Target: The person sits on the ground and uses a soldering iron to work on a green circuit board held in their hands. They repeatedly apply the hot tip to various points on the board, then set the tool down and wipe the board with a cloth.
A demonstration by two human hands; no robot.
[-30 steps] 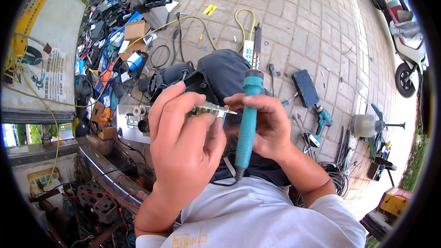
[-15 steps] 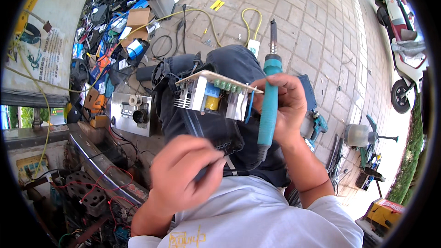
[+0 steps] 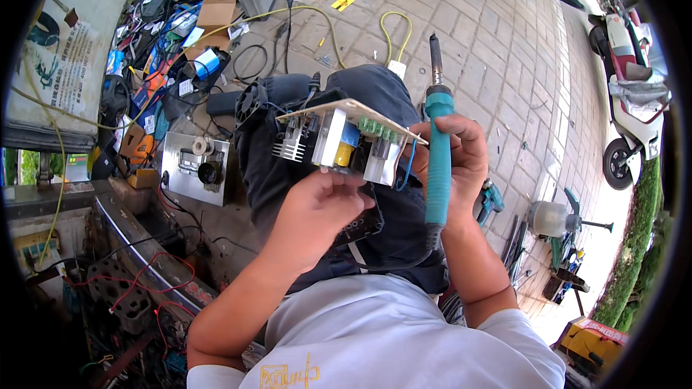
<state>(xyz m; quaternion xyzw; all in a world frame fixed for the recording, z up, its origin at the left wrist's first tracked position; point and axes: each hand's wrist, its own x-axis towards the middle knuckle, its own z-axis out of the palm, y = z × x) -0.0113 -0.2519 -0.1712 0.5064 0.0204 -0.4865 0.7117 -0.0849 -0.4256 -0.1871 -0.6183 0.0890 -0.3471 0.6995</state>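
Observation:
My right hand (image 3: 465, 155) is closed around a soldering iron (image 3: 439, 158) with a teal handle, its dark tip pointing up and away from me. The same hand pinches the right edge of a circuit board (image 3: 346, 106). Components hang from the board's underside: white heat sinks, a yellow and blue transformer (image 3: 347, 145), green parts and a blue wire (image 3: 408, 166). Just below these parts is my left hand (image 3: 324, 205), fingers curled together, tips close to the transformer. Whether they touch it or hold something small I cannot tell. A black casing (image 3: 360, 227) lies on my lap behind it.
A metal box (image 3: 194, 166) with a solder spool (image 3: 203, 145) stands at my left, beside a heap of scrap parts and cables (image 3: 173, 50). To the right lie a teal drill (image 3: 490, 200) and a sprayer bottle (image 3: 551, 217). A yellow cord (image 3: 331, 25) crosses the paving.
My left hand has moved up and right, from above my lap to under the board's components. The iron and board have shifted slightly right, still in my right hand.

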